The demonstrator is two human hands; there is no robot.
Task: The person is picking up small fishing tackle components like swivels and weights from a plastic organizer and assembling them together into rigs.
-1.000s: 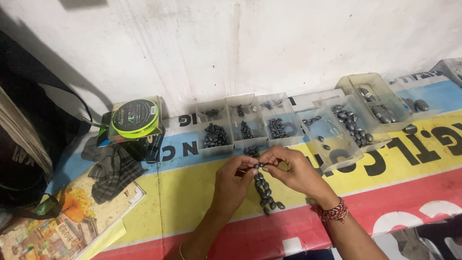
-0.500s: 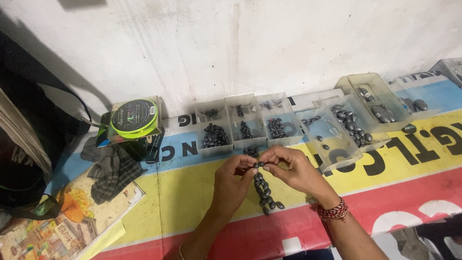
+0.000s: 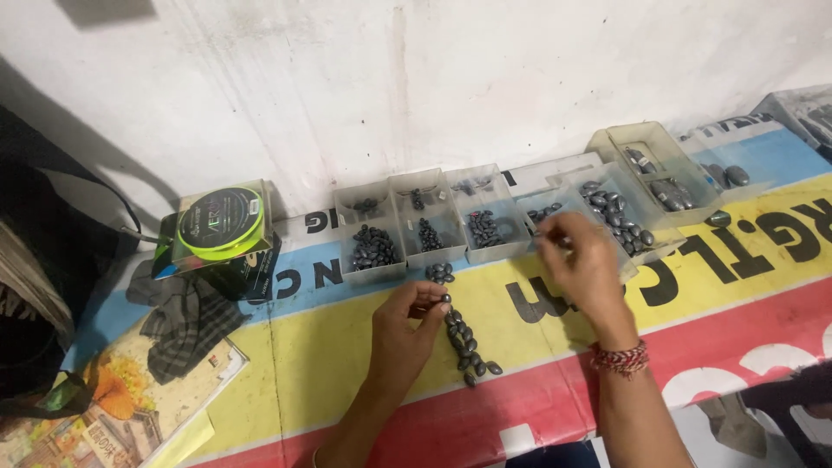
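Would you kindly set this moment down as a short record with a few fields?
Surface: banner mat with yellow, red and blue bands against a white wall
Left hand: pinching the top of a strung row of dark oval metal weights lying on the mat
Right hand: raised by the clear plastic compartment trays, fingertips pinched; what they hold is too small to tell
Wrist: red thread band on the right wrist
Left side: spool of neon green line in a clear case, dark checked cloth

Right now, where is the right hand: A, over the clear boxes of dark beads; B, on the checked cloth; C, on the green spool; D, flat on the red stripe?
A: the right hand is raised over the clear boxes, far from the spool and cloth.
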